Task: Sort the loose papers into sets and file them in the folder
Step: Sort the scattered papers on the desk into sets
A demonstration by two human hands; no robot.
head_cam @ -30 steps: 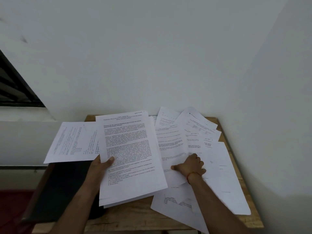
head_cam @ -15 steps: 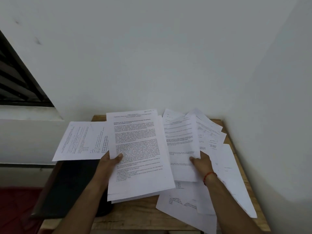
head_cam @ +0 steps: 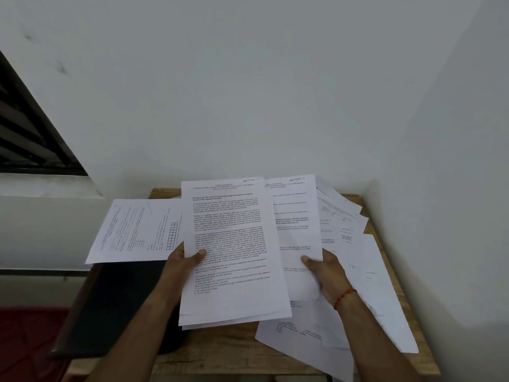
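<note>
L hand (head_cam: pixel 183 264) pinches white printed stack marked SECTION-1 (head_cam: pixel 228 244), partly over black flat folder (head_cam: pixel 118 307) | R hand (head_cam: pixel 326 274) grips white SECTION-5 sheet (head_cam: pixel 297 230) above loose white papers (head_cam: pixel 385 285) on wooden table (head_cam: pixel 225 351) | I flag risk: R sheet merged into L stack = mixed sets; thin pinch, pgs cd slip.

Left forearm (head_cam: pixel 143 334) and right forearm (head_cam: pixel 377 340) are bare. A thin red thread band (head_cam: pixel 344 296) circles the wrist just behind the right grip (head_cam: pixel 327 274).
</note>
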